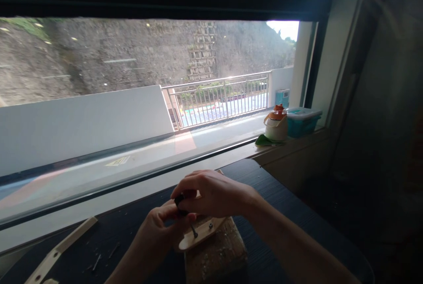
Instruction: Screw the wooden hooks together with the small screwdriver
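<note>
A small black round piece (180,204) is pinched between the fingertips of my right hand (214,193), which reaches in from the right. My left hand (163,224) comes from below, its thumb and index finger closed on the near side of the same piece. Just beneath the fingers lies a pale wooden strip (203,236) with a rounded end. A metal screw (194,232) stands up tilted in it, and a bolt with a nut (210,226) sits farther along. The strip rests on a rough wooden block (216,257); my hands hide its far part.
On the dark table (277,218) at left lie a wooden strip with holes (54,255) and loose screws (96,262). A white bottle with an orange lid (276,127), a green item (263,140) and a teal box (302,122) stand on the windowsill.
</note>
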Available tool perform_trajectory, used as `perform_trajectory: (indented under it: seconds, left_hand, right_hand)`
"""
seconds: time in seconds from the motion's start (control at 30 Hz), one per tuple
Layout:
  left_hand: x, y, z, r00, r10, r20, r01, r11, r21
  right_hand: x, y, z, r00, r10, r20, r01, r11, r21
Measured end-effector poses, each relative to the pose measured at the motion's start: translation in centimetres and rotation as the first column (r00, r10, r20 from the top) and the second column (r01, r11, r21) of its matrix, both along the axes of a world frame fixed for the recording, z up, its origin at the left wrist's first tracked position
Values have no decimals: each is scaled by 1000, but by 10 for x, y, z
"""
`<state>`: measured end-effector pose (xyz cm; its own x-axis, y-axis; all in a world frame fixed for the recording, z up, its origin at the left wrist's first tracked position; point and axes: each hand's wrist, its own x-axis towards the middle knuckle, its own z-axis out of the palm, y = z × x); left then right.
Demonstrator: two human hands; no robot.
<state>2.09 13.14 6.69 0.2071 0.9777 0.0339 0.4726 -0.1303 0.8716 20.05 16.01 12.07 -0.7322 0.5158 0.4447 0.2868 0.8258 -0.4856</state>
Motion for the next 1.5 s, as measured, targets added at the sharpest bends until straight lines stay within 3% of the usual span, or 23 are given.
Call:
perform_trajectory:
  seconds: [0.17,0.27,0.33,0.47,0.57,0.73,0.87,0.97,1.2,1.4,1.5]
  left_hand:
    - [1,-3,0,1000,28,-12,-27,999,31]
    - [2,-5,-3,991,129,21,-131,982,139]
    - [2,-6,-5,979,203,-4,-198,958,208]
    - [-2,-7,-6,951,248,-183,-174,923,343]
    - [-8,-6,-4,910,312,-272,-137,847,513]
    - [-10,-3,-1,924,306,-227,-55,696,716]
    - [-4,-5,2,939,287,-188,-76,708,702]
    - [3,-8,5,957,250,-148,-85,730,678]
    - [13,-9,3,975,193,-111,-72,745,663]
    - [20,-11,-3,951,302,-74,-150,653,743]
    - [22,-13,-5,938,342,-60,-214,705,676]
  right_hand:
    - [8,10,-4,999,-37,-39,34,997,-71]
    - [20,27,-12,970,-242,-15,240,967,-90]
    - [29,39,-18,918,-384,101,391,919,-53]
    - [40,50,-27,898,-416,143,428,901,-66]
    - [47,45,-34,900,-421,116,431,899,-81]
    - [59,24,-57,902,-431,32,430,891,-146]
    - [56,12,-79,858,-482,-178,434,865,-252]
    - [51,8,-92,827,-505,-247,441,855,-272]
    - [48,2,-104,829,-493,-264,467,870,-156]
    - [45,-3,-107,852,-470,-231,459,883,-102]
    - [44,-2,-110,859,-455,-234,446,890,-94]
